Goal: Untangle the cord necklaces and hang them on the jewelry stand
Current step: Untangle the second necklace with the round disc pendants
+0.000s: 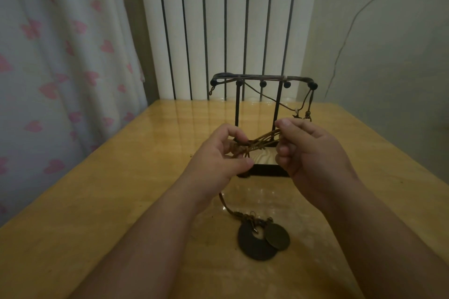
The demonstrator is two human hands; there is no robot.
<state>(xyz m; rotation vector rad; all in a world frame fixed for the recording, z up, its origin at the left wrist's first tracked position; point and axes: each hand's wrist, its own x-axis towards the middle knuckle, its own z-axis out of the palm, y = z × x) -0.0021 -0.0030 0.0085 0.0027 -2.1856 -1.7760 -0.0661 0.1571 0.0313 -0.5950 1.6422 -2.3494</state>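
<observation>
The wooden table (121, 201) carries a black jewelry stand (263, 78) near its far edge, and one thin necklace (267, 97) is already draped across its knobbed top bar, with small charms dangling at the right end. In front of the stand the person's left hand (218, 153) and right hand (308, 150) are raised above the tabletop. Both have fingers curled in, and each pinches one end of a short bundle of brown cords (263, 139) stretched between them. The cords look light, limp and slightly grippy, so they should bend freely but snag on one another. Holding close beside the crossing and easing loops apart seems wiser than pulling hard. A strand drops from the left hand to a dark ring pendant (252, 245) and a bronze disc (277, 235) lying on the table, touching each other. These probably carry most of the weight and will swing once lifted. The knot itself is buried under the left fingers, and the number of cords cannot be counted. The hands also cover part of the stand's base, and dim light blurs the small clasps.
</observation>
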